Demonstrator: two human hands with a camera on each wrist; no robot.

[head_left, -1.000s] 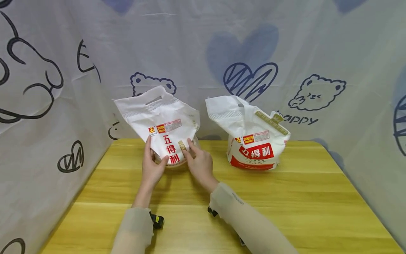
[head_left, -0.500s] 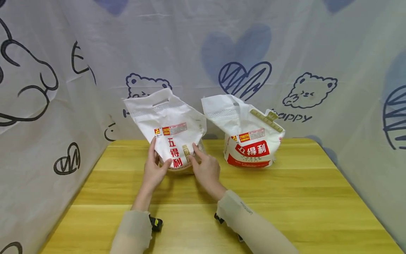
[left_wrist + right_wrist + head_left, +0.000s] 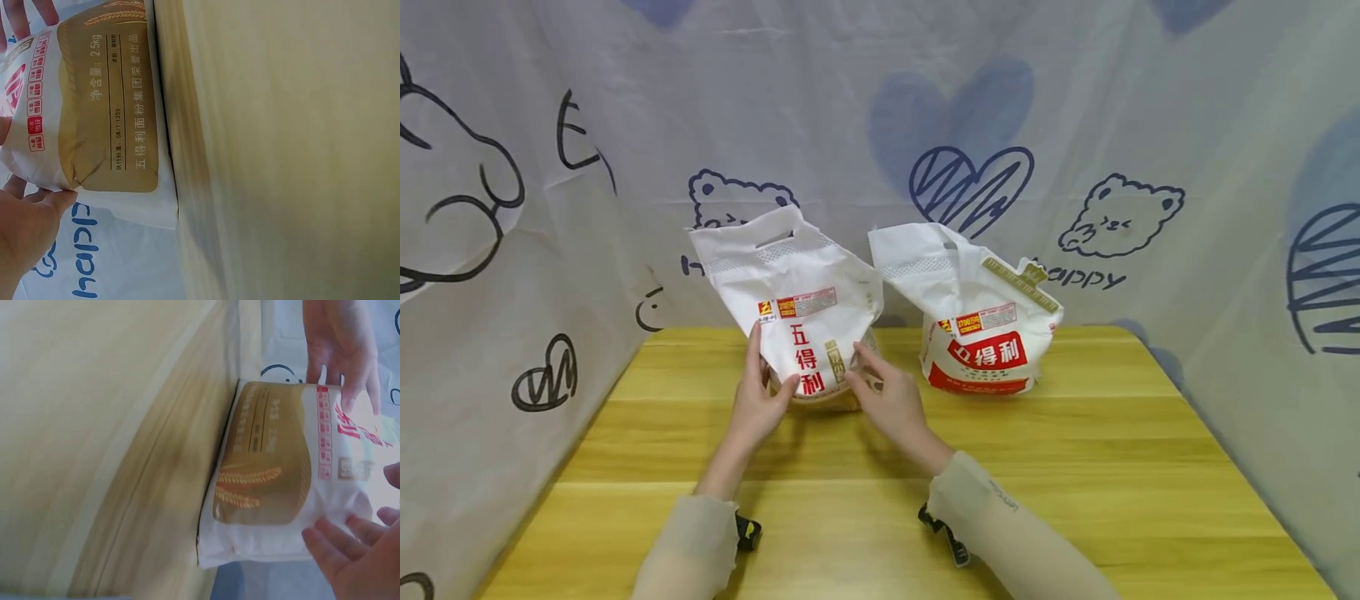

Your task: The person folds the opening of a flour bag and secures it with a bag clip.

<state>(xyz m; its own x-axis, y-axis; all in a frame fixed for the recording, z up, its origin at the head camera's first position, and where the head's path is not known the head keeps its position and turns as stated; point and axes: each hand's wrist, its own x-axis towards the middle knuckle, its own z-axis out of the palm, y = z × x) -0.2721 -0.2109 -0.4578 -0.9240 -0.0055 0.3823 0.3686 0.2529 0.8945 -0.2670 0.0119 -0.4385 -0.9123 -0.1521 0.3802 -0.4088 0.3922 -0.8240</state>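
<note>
left hand [image 3: 760, 400]: fingers straight, thumb across front, pressing flour bag [image 3: 797, 321] left side
right hand [image 3: 883, 400]: fingers loosely extended, touching bag's right side
bag: upright, table [image 3: 1075, 467] rear-left
second bag [image 3: 981, 321]: just right, apart
backdrop: printed cloth [image 3: 1112, 125]

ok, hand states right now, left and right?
Left hand: open, straight fingers and thumb pressed against the near flour bag.
Right hand: open, fingertips touching the same bag's other side.
</note>
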